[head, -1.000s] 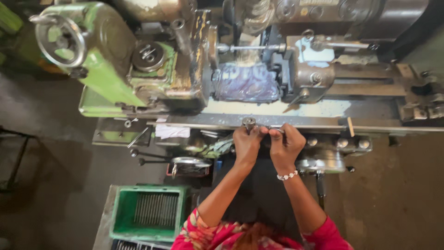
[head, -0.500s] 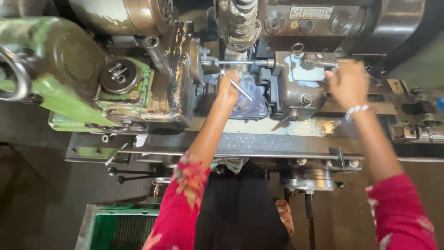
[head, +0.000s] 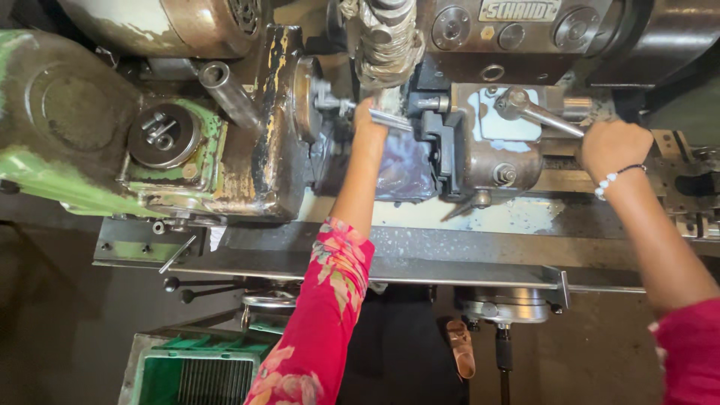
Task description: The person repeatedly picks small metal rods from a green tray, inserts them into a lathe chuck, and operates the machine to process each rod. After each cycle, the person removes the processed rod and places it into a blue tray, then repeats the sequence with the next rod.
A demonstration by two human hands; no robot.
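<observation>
floor (head: 60, 330): dark, bare concrete | green crate (head: 191, 371): on the floor at the bottom left edge | light: dim, warm glare on metal

A green crate (head: 196, 373) sits low at left, below the machine's green housing (head: 52, 176).

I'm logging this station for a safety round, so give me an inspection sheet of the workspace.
Surface: grey steel machine bed, smeared with pale residue.
Job's things: short silver metal rod at the spindle; long steel lever handle.
Clutter: green plastic crate below; loose thin rod on the ledge.
Hands: left hand holds the silver rod; right hand, with a bead bracelet, grips the lever.
Cables: nothing seen.
Surroundings: worn green machine housing; dark floor.
</observation>
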